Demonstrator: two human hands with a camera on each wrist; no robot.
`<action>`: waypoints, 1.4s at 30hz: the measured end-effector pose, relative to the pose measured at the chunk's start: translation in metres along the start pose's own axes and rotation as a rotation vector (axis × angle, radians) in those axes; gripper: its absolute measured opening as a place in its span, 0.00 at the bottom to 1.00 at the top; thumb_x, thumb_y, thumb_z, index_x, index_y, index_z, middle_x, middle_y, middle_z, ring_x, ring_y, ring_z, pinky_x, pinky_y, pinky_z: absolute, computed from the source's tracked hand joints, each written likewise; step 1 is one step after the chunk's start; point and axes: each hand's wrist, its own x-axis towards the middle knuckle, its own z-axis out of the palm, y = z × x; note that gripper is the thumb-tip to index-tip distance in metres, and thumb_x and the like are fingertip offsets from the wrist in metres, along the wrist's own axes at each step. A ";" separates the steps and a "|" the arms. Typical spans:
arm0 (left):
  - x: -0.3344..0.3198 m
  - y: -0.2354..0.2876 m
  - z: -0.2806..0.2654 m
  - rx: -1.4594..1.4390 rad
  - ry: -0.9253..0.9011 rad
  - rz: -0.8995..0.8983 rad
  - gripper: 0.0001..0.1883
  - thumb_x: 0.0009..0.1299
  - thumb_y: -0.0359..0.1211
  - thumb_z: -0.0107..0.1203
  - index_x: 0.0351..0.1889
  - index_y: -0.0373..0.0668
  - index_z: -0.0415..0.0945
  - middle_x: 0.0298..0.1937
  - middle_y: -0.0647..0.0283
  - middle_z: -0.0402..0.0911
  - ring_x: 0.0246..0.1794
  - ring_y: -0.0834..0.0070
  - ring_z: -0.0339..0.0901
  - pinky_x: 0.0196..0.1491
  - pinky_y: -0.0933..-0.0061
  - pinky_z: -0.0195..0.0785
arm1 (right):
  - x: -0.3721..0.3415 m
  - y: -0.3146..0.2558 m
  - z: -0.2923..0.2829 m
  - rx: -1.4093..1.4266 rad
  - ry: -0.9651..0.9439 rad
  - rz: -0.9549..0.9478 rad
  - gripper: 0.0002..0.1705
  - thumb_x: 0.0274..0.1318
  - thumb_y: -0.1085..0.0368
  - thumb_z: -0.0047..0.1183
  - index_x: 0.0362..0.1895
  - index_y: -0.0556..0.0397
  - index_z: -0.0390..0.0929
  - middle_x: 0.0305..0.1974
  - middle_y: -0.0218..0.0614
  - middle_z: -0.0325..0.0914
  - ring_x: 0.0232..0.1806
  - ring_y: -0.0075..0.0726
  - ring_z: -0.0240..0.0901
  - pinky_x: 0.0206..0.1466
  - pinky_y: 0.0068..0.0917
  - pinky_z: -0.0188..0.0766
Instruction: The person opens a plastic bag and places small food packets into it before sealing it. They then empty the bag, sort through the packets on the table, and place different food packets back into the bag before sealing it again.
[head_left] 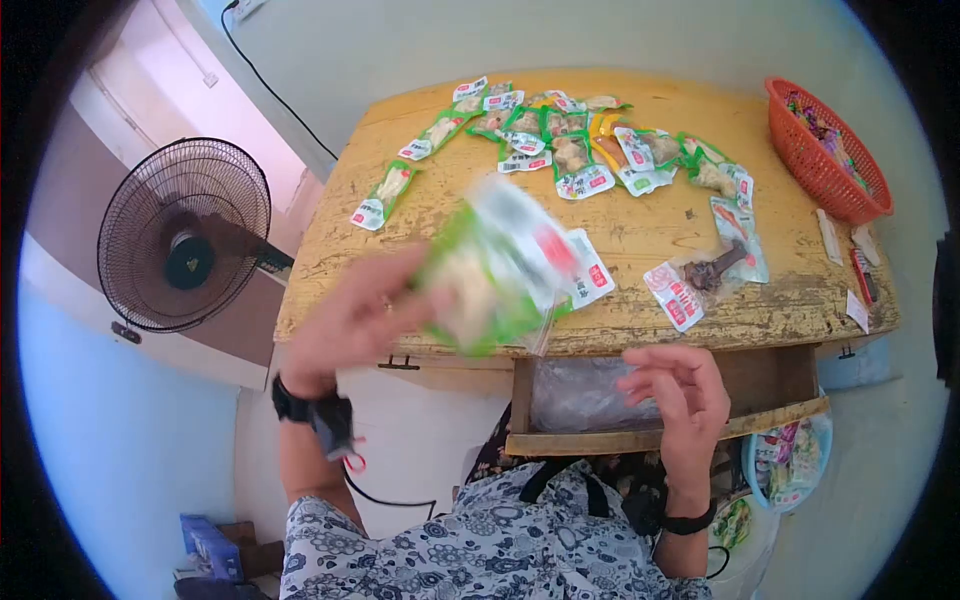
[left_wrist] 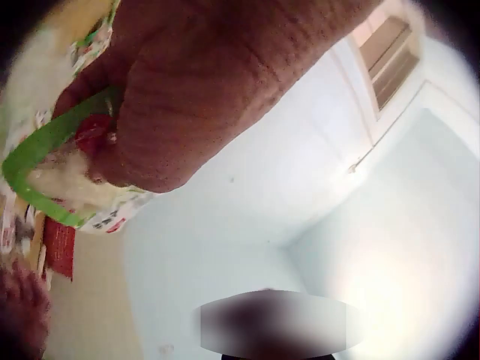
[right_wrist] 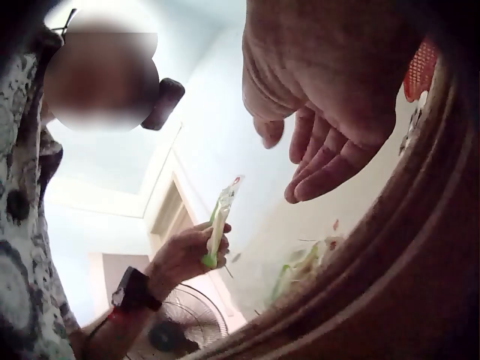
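In the head view my left hand (head_left: 355, 318) holds a green-and-white food packet (head_left: 490, 265) above the front of the table, blurred by motion. The left wrist view shows the thumb and fingers pinching that packet (left_wrist: 64, 180), with pale food inside. My right hand (head_left: 683, 405) is over the drawer with loosely bent fingers and nothing in it; the right wrist view also shows this hand (right_wrist: 322, 112) holding nothing. Beneath the held packet another white packet (head_left: 590, 272) lies on the table. To the right lies a packet with dark meat (head_left: 705, 275).
Several green packets (head_left: 570, 155) are spread over the back of the worn yellow table (head_left: 350, 270). A red basket (head_left: 825, 160) of wrapped items stands at the back right. The drawer (head_left: 650, 440) is pulled out, with clear plastic inside. A fan (head_left: 185, 240) stands left.
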 end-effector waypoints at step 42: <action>0.030 0.011 0.125 0.361 0.615 0.172 0.04 0.70 0.24 0.59 0.40 0.39 0.76 0.30 0.55 0.75 0.26 0.55 0.77 0.28 0.60 0.67 | 0.058 0.019 0.042 0.059 -0.046 0.124 0.12 0.70 0.69 0.52 0.54 0.61 0.77 0.39 0.34 0.83 0.31 0.21 0.79 0.24 0.22 0.80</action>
